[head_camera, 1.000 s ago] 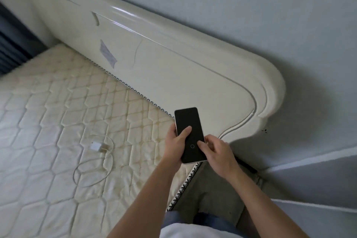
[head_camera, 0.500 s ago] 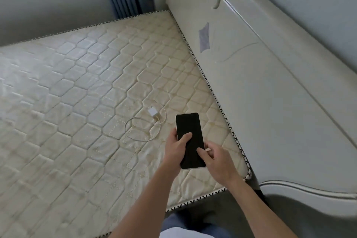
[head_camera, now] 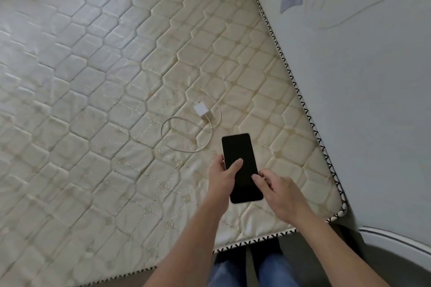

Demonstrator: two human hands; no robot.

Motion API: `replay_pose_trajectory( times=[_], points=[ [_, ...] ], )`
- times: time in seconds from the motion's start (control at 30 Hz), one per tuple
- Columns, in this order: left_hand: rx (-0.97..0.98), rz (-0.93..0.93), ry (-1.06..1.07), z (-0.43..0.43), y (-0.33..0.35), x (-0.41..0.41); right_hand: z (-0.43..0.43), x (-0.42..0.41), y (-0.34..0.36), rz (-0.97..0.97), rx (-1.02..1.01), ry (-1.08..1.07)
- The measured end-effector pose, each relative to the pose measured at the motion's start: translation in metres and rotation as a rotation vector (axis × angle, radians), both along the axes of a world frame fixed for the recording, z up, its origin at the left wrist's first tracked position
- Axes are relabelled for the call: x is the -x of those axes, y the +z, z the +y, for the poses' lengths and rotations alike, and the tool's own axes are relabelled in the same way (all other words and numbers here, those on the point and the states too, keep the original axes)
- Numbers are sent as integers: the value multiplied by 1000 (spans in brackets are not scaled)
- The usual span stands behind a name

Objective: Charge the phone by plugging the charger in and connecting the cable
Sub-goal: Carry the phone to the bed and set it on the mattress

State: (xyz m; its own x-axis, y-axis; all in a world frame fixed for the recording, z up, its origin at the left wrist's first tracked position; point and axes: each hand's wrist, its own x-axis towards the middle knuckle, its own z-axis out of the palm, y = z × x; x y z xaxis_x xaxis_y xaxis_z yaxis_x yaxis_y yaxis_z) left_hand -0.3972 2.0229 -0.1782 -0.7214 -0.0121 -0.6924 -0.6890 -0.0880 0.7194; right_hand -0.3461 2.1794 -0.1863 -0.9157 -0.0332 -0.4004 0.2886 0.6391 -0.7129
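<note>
Gripping dark phone (head_camera: pixel 241 168), both hands, charger (head_camera: pixel 202 109) and cable (head_camera: pixel 186 134) just beyond on mattress (head_camera: pixel 93 77)

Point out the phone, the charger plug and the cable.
phone (head_camera: pixel 241 168): head view, middle of its dark screen.
charger plug (head_camera: pixel 202 109): head view, white body lying on the mattress.
cable (head_camera: pixel 163 134): head view, left bend of its loose loop.
</note>
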Motion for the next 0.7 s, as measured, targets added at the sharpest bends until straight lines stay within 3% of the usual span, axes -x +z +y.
replay_pose_trajectory(
  times=[0.4, 0.7],
  points=[
    [98, -65, -80, 55, -210, 87, 63, 60, -206, -145, -99, 59],
    [282, -21, -186, 78, -294, 122, 86, 59, -300, -24, -579, 155]
  ],
)
